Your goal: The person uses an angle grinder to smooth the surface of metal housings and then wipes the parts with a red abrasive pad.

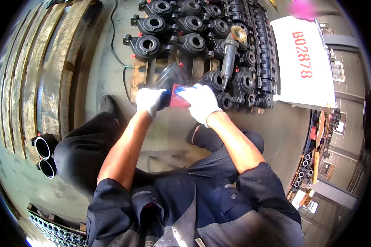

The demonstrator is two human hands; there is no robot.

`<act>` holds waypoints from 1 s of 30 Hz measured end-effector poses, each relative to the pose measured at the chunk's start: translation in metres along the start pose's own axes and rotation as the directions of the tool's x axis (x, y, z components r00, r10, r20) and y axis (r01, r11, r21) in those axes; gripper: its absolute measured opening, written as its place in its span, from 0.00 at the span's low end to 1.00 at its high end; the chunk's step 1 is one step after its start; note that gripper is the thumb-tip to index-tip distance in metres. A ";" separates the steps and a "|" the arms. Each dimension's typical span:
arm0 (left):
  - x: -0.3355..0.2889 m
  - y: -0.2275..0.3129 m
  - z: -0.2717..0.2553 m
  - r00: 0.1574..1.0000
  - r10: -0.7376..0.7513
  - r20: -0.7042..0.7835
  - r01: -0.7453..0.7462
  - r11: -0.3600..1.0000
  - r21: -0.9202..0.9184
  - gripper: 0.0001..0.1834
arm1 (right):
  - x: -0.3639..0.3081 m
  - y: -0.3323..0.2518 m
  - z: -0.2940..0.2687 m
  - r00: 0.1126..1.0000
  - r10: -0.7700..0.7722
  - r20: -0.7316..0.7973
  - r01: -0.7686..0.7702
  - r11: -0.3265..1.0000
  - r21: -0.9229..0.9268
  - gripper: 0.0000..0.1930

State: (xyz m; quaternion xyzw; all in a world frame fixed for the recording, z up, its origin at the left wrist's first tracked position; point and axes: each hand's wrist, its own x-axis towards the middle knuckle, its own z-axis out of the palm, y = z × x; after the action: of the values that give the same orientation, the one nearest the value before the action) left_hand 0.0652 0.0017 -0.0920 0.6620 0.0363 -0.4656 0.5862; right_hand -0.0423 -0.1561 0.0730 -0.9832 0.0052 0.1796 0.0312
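Observation:
Both my hands wear white gloves with blue on the fingers and meet in front of the rows of castings. My left hand (pixel 150 100) is closed on a dark, blurred metal part (pixel 170 78), a rounded casting raised above the pallet's near edge. In my right hand (pixel 201 103), a flat red piece (pixel 178 98) is gripped and pressed toward that part; its material cannot be made out. To the right of it, a grey power tool with a wire brush wheel (pixel 231 53) rests on the castings. The fingertips are partly hidden.
Black ring-shaped castings (pixel 147 46) stand in rows on a wooden pallet (pixel 140 72) ahead. A white-covered box (pixel 303 61) is at the right. An empty slatted pallet (pixel 41 53) lies left, two black cylinders (pixel 45 146) by my left knee. A dark cable (pixel 112 37) crosses the floor.

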 end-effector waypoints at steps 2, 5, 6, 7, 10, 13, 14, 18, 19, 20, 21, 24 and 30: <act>-0.010 0.012 0.013 0.984 0.180 -0.015 -0.173 0.964 0.199 0.19 | -0.005 0.026 0.006 0.967 0.227 -0.116 -0.189 0.943 0.274 0.26; -0.058 0.078 0.032 0.982 0.142 -0.125 -0.082 0.914 0.398 0.23 | -0.008 0.033 -0.032 0.864 0.423 -0.273 -0.271 0.847 0.457 0.26; -0.057 0.083 0.036 0.978 0.182 -0.101 -0.109 0.861 0.496 0.23 | -0.008 0.062 -0.008 0.842 0.443 -0.308 -0.130 0.721 0.681 0.25; -0.052 0.074 0.035 0.954 0.260 -0.149 -0.135 0.817 0.561 0.22 | -0.002 0.057 -0.023 0.851 0.466 -0.242 -0.133 0.637 0.759 0.25; -0.053 0.071 0.041 0.887 0.418 -0.195 -0.192 0.718 0.669 0.19 | 0.010 0.049 -0.067 0.869 0.490 -0.069 -0.221 0.509 0.832 0.25; -0.052 0.072 0.048 0.874 0.461 -0.154 -0.217 0.654 0.725 0.19 | 0.034 0.065 -0.078 0.918 0.386 -0.086 -0.235 0.708 0.666 0.23; -0.051 0.073 0.051 0.866 0.482 -0.130 -0.239 0.630 0.739 0.19 | 0.044 0.067 -0.081 0.928 0.365 -0.073 -0.237 0.730 0.642 0.22; -0.045 0.072 0.053 0.833 0.552 -0.035 -0.318 0.529 0.787 0.16 | 0.084 0.054 -0.074 0.975 0.224 -0.014 -0.195 0.878 0.438 0.20; -0.044 0.071 0.054 0.826 0.563 -0.017 -0.338 0.519 0.786 0.15 | 0.094 0.043 -0.070 0.973 0.230 0.028 -0.227 0.919 0.321 0.21; -0.043 0.071 0.056 0.819 0.574 0.002 -0.358 0.507 0.784 0.15 | 0.101 0.035 -0.068 0.968 0.242 0.069 -0.251 0.947 0.198 0.22; -0.044 0.070 0.055 0.817 0.576 0.027 -0.367 0.482 0.796 0.14 | 0.108 0.031 -0.071 0.970 0.207 0.125 -0.218 0.972 0.090 0.21; -0.047 0.075 0.055 0.814 0.572 0.106 -0.402 0.422 0.812 0.14 | 0.108 0.027 -0.076 0.958 0.135 0.252 -0.123 0.990 -0.063 0.19; -0.047 0.084 0.054 0.799 0.582 0.152 -0.456 0.422 0.784 0.14 | 0.048 0.061 -0.049 0.992 0.070 0.106 -0.053 0.987 -0.153 0.13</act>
State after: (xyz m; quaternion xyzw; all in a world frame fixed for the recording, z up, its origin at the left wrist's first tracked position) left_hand 0.0575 -0.0447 0.0075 0.8586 -0.3370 -0.1788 0.3424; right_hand 0.0185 -0.2202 0.0983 -0.9706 0.0204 0.2349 -0.0482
